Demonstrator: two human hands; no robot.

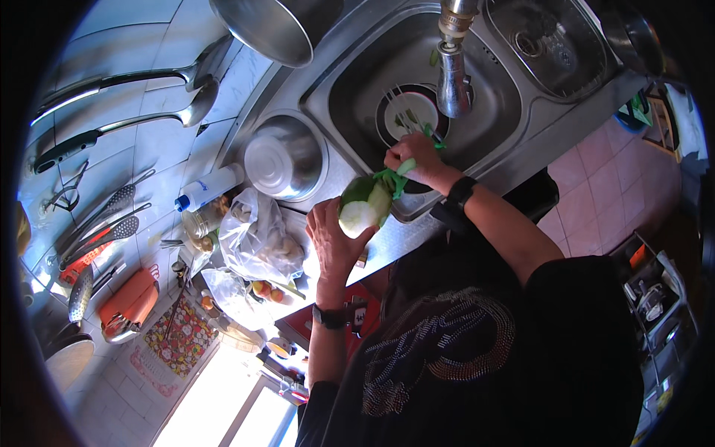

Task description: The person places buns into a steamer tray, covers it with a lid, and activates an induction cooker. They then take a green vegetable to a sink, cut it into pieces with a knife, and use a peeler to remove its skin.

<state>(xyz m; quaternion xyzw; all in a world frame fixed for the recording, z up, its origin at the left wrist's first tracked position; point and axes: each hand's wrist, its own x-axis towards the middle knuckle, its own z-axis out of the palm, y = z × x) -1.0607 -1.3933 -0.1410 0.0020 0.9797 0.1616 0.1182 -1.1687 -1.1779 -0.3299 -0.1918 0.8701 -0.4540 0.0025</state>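
Observation:
My left hand (pixel 332 240) holds a partly peeled green vegetable (pixel 366 205), perhaps a gourd, over the counter at the sink's near left corner. Pale flesh shows between its dark green strips. My right hand (pixel 416 159) is closed around a green tool (pixel 396 183) that looks like a peeler; its head touches the vegetable's upper right side, and my fingers hide much of it. A pale green strip of peel (pixel 406 166) lies against those fingers. Beyond, a dark-rimmed plate (pixel 384 118) with green scraps on it sits in the steel sink (pixel 357 95), under thin streaks that look like water.
The faucet (pixel 451 84) hangs over the sink. Left of the sink are an upturned metal bowl (pixel 285 156), a white bottle (pixel 208 187), a glass jar (pixel 195 223) and clear plastic bags (pixel 251 240). Ladles (pixel 201 103) and a steel pan (pixel 268 28) are at the tiled wall.

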